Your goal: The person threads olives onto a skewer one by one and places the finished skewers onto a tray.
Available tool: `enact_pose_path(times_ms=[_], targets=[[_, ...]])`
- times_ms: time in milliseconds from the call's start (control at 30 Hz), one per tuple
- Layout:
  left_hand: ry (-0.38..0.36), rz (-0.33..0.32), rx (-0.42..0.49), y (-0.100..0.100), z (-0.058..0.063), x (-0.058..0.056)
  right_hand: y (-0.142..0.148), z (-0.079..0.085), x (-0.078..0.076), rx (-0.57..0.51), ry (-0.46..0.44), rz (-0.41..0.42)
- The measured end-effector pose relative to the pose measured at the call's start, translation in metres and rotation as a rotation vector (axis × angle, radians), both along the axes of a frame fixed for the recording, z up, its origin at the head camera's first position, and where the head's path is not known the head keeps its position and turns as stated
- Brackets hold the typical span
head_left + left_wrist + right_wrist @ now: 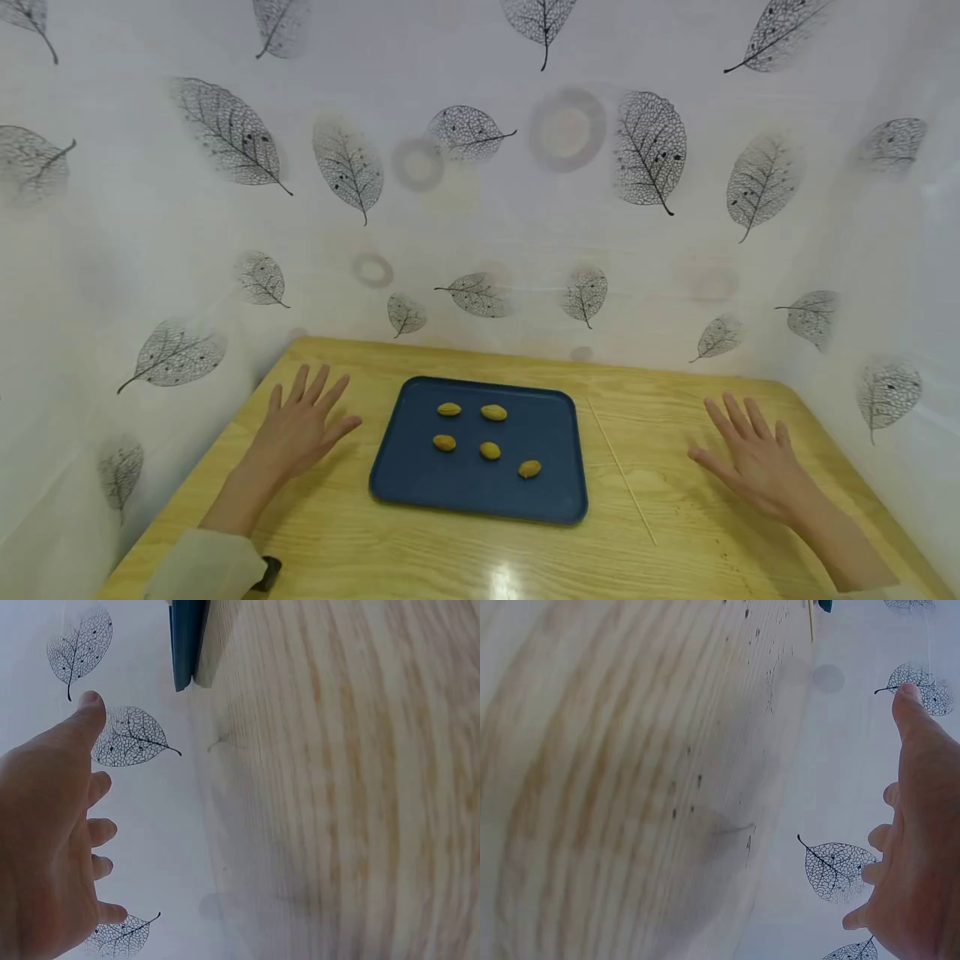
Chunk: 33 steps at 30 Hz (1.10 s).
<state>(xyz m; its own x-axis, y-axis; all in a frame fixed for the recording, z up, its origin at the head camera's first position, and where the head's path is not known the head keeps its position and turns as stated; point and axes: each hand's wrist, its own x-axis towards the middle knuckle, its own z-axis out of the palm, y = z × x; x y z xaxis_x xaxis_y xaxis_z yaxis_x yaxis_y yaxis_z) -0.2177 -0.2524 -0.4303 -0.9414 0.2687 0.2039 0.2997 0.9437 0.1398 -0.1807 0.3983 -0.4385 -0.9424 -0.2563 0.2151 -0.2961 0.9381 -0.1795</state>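
A dark blue tray (480, 492) lies on the table in the head view. On it sit several small yellow-brown ovals, nut-like or fruit-like, in two loose rows; one oval (493, 412) is at the back and another oval (529, 469) at the front right. To the tray's right lies a thin wooden skewer (621, 471), slanting toward the front. My left hand (296, 429) is held over the table left of the tray, fingers spread and holding nothing. Beyond the skewer, my right hand (757, 462) hovers with spread fingers, also holding nothing.
The light wooden table (420, 554) carries dark specks on its right side. A white curtain (480, 225) printed with grey leaves encloses the back and both sides. A dark band (267, 573) shows at the left sleeve's cuff.
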Motion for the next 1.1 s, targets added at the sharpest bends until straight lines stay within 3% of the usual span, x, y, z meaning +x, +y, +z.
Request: enact_pose_path(times_ms=[500, 867, 1100], targets=[[0.038, -0.039, 0.023, 0.006, -0.002, 0.001, -0.017, -0.002, 0.008, -0.077, -0.032, 0.021], [0.116, -0.149, 0.144, 0.017, -0.006, -0.002, -0.031, -0.005, 0.013, -0.125, 0.021, 0.066], [0.135, -0.178, 0.22, 0.034, -0.003, -0.001, -0.042, -0.007, 0.02, -0.147, 0.008, 0.062]])
